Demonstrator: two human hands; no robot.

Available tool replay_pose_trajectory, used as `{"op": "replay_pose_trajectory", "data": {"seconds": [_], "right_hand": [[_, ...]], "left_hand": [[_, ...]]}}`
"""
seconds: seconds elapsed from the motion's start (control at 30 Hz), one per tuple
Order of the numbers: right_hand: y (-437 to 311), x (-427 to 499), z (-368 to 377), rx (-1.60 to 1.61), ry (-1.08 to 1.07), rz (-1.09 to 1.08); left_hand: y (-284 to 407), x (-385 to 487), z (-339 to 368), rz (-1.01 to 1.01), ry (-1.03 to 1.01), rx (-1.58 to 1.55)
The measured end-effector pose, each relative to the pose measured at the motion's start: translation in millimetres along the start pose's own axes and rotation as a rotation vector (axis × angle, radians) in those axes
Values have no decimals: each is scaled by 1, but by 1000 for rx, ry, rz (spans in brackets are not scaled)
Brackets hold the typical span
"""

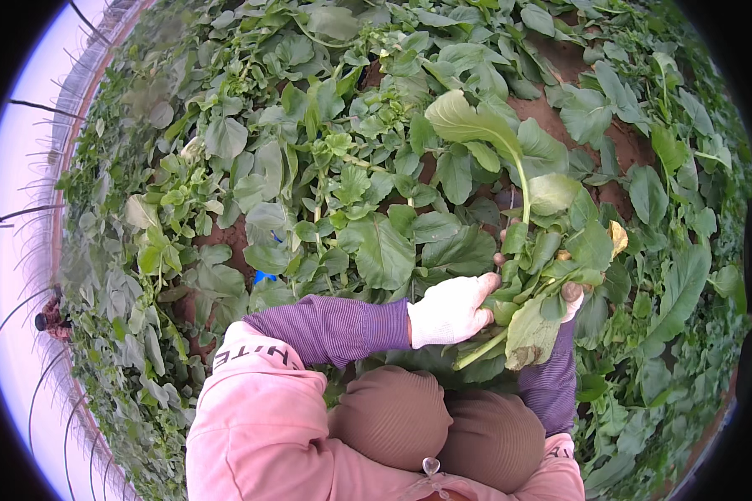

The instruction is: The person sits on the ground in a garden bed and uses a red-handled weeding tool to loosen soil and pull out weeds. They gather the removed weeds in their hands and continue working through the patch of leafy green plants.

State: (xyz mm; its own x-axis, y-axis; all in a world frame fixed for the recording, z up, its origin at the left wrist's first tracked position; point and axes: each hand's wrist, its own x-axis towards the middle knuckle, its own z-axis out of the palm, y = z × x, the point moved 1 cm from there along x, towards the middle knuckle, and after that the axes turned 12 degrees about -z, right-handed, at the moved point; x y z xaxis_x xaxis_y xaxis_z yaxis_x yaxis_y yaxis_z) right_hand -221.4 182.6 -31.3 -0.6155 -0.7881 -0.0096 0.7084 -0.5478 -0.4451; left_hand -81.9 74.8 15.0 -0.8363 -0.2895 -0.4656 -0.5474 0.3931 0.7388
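My right hand [574,299], in a white glove with darkened fingertips, holds a bunch of leafy green shoots [529,275] in front of my knees. Leaves cover most of that hand; fingertips show at the bunch's far left side. From the left, my left hand [454,308], also white-gloved, reaches the bunch, its thumb and forefinger closed about leaves and stems at the near edge. One long pale-green leaf [476,122] rises from the bunch. A large yellowish leaf [532,332] with a brown, spoiled tip hangs at its near side, and a withered yellow leaf [617,239] sticks out right.
Dense leafy plants [376,244] surround me, with brown soil [542,116] showing between them. A small blue object [264,276] lies partly under leaves. Thin dark hoops [47,109] and pale sheeting [22,163] line the left. Another person [54,320] is far off there.
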Motion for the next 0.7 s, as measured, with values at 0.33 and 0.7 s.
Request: {"op": "replay_pose_trajectory", "data": {"seconds": [0.33,0.7], "right_hand": [[-55,8,-27,239,-481,-239],[-56,15,-62,171,-347,-193]], "left_hand": [[-90,111,-186,33,623,-502],[-175,247,-260,-444,988,-145]]}}
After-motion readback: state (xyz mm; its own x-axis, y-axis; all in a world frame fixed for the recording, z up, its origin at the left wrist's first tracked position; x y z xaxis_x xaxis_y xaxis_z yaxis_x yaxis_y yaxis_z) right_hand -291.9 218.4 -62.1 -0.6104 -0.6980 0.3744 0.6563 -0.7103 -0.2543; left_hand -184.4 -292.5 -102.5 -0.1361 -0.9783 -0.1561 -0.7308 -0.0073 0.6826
